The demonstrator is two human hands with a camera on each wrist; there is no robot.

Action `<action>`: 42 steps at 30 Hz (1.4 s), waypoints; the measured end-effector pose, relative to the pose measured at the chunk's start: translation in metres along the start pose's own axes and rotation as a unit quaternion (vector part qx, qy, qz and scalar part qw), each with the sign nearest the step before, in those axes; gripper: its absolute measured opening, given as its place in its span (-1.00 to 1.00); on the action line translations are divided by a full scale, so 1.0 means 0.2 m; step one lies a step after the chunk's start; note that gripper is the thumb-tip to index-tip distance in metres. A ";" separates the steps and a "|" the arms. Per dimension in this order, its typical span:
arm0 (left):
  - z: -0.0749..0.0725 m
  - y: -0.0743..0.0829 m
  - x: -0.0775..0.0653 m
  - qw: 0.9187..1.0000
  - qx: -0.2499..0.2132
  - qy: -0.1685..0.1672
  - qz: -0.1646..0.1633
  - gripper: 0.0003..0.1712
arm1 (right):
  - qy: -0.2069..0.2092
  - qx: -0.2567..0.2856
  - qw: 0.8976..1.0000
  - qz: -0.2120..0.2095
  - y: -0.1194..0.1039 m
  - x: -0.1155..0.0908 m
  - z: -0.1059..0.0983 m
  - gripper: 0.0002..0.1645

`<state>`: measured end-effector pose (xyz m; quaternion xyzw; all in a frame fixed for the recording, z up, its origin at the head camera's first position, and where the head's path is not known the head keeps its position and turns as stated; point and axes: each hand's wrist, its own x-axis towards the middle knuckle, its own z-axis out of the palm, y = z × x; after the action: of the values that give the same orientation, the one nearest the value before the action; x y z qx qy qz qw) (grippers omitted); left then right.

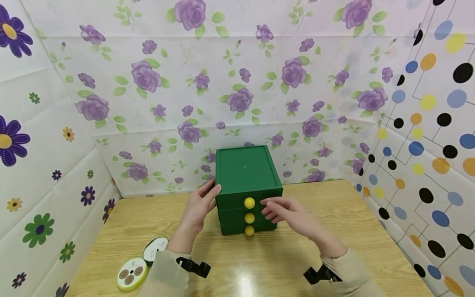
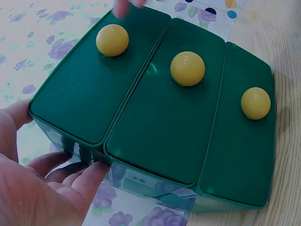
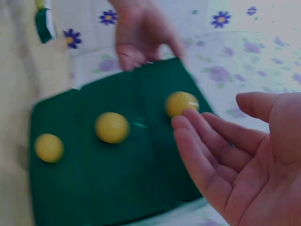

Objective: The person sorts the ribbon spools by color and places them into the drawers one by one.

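Observation:
A small green drawer cabinet stands on the table, its three closed drawers stacked, each with a round yellow knob. My left hand holds the cabinet's left side: the thumb is at the top front corner, while the bent fingers lie against the see-through side wall. In front of the upper drawer is my right hand, fingers loosely bent and holding nothing. Its fingertips come close to the top knob. Below that sit the middle knob and the bottom knob.
On the wooden table, at the front left by my left forearm, lie two round flat discs: a yellow-rimmed one and a dark-rimmed one with a white label. A flowered cloth wall rises behind the cabinet; patterned sheets flank both sides.

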<state>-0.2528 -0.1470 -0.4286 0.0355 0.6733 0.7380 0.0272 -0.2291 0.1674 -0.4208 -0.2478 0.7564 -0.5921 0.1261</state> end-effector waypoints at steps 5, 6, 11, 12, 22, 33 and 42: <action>0.00 0.00 0.00 1.000 -0.002 0.000 -0.002 -0.19 | 0.159 0.009 0.984 -0.077 -0.10 0.01 -0.11 -0.51; 0.00 0.00 0.00 1.000 -0.003 0.000 -0.002 -0.19 | 0.197 0.006 0.976 -0.088 -0.11 0.02 -0.13 -0.51; 0.00 0.00 0.00 1.000 -0.006 0.000 -0.004 -0.18 | 0.230 -0.046 0.971 -0.040 -0.08 0.12 -0.25 -0.35; 0.00 0.00 0.00 1.000 -0.007 -0.001 -0.004 -0.18 | 0.204 -0.051 0.977 -0.021 -0.07 0.14 -0.27 -0.30; 0.00 0.00 0.00 1.000 -0.003 -0.002 -0.009 -0.17 | 0.038 -0.012 0.999 0.009 0.03 0.26 -0.35 -0.09; 0.02 0.00 -0.01 1.000 -0.011 0.011 -0.007 -0.20 | 0.005 0.048 0.998 0.045 0.03 0.26 -0.36 -0.01; -0.01 -0.07 -0.08 0.998 -0.047 0.049 0.001 -0.29 | 0.037 0.075 0.995 0.053 0.04 0.25 -0.33 -0.02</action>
<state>-0.2370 -0.1499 -0.4424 -0.0015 0.6386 0.7696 -0.0049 -0.3047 0.1985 -0.4053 -0.1752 0.7258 -0.6486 0.1478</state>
